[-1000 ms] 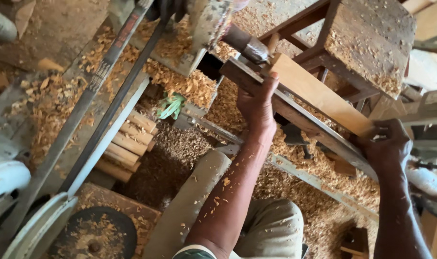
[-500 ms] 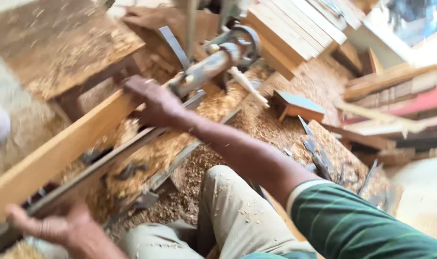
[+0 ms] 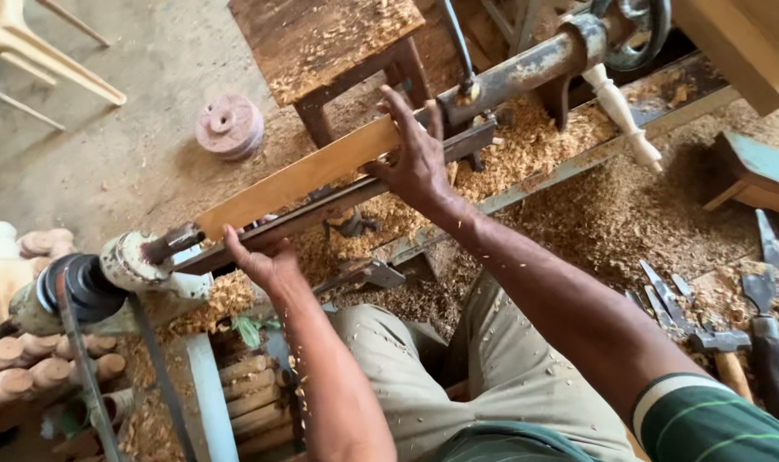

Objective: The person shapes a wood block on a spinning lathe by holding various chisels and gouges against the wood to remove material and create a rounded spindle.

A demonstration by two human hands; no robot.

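Right hand's (image 3: 419, 162) fingertips hidden behind wooden bar (image 3: 304, 175)

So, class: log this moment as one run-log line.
left hand: on wooden blank near headstock | right hand: on blank at tailstock | shavings beneath

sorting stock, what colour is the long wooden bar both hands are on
Pale tan long wooden bar, plain and unpainted; head view.

Long wood plank (image 3: 304, 175): pale yellow-tan, plain. Lathe headstock (image 3: 137, 261): chipped off-white, with black pulley (image 3: 85, 287) at 9 o'clock. Tailstock bar (image 3: 526, 68): rusty grey-brown. Shavings (image 3: 535, 137): golden tan. Stool (image 3: 321, 38) at 12 o'clock: dark brown. Round disc (image 3: 228, 124): dusty pink. Turned spindle (image 3: 620, 111): cream. Trousers (image 3: 492, 376): khaki. Sleeve (image 3: 714, 423): dark green, white-striped. Small box (image 3: 761, 167) at 3 o'clock: teal-topped.
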